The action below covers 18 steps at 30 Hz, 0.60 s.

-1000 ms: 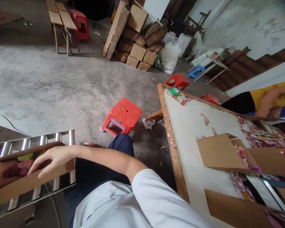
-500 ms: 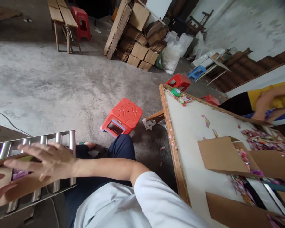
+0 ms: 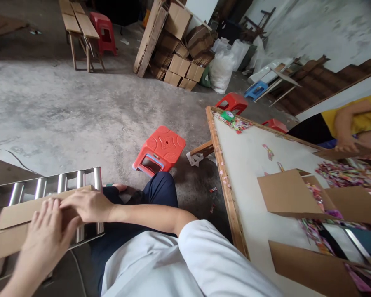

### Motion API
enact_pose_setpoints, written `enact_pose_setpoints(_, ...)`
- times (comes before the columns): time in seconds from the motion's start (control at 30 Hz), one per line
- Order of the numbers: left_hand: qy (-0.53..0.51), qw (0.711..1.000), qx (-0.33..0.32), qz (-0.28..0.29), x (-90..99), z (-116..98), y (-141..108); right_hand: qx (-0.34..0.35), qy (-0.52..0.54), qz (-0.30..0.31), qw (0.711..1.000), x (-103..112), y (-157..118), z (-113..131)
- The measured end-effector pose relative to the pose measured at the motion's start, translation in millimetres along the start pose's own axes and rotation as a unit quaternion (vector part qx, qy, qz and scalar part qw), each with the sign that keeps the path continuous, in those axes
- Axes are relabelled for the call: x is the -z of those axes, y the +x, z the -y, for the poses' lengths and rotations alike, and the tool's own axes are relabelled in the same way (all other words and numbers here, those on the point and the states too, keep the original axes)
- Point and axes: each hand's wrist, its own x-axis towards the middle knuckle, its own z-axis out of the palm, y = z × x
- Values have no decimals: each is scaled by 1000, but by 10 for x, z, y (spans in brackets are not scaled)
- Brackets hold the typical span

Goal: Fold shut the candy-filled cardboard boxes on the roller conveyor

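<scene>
At the lower left, a cardboard box point(image 3: 17, 212) lies on a metal roller conveyor point(image 3: 98, 178), its top flaps folded down. My left hand point(image 3: 45, 231) rests on the flaps, fingers extended and thumb apart. Just beyond it, my right hand point(image 3: 88, 205) has its fingers bent round the flap edge near the box's far end. The two hands almost touch. A dark gap shows between them, and the inside of the box is mostly hidden.
A red stool point(image 3: 165, 144) stands ahead on the floor. To the right, a white table point(image 3: 250, 165) with a wooden rim bears open cartons point(image 3: 289, 194), wrapped sweets point(image 3: 346, 171) and green tape point(image 3: 227, 116). A person in yellow point(image 3: 358, 119) handles cardboard there.
My right hand has come down from above the open box onto its flaps. My left hand has moved in from the left edge. The flaps now cover the purple contents.
</scene>
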Motion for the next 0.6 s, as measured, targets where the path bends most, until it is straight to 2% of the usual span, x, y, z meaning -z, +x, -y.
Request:
enact_pose_setpoints(0.07, 17, 1000, -5, -9, -126, -382, 95, -103, 140, -114, 978, 48, -14, -17)
enact_pose_setpoints(0.13, 34, 999, 3, -30, -213, -712, 155, -190, 260, -221, 921, 129, -93, 6)
enact_pose_setpoints(0.17, 42, 998, 8, -36, -248, -819, 173, -209, 293, -257, 897, 181, -150, 18)
enact_pose_setpoints(0.2, 46, 998, 5, -43, -278, -878, 185, -213, 308, -284, 883, 240, -212, 17)
enact_pose_setpoints(0.27, 52, 998, -9, -32, -312, -852, 188, -198, 323, -272, 884, 364, -323, -39)
enact_pose_setpoints(0.37, 59, 998, -31, 4, -260, -568, 161, -202, 275, -255, 905, 520, -452, -208)
enact_pose_setpoints(0.47, 67, 998, -18, 6, -82, -85, 156, -242, 226, -257, 908, 617, -603, -344)
enact_pose_setpoints(0.53, 74, 997, 12, -6, 120, 327, 171, -267, 223, -249, 904, 654, -723, -414)
enact_pose_setpoints(0.6, 86, 994, 62, -11, 423, 732, 164, -281, 231, -240, 900, 680, -836, -493)
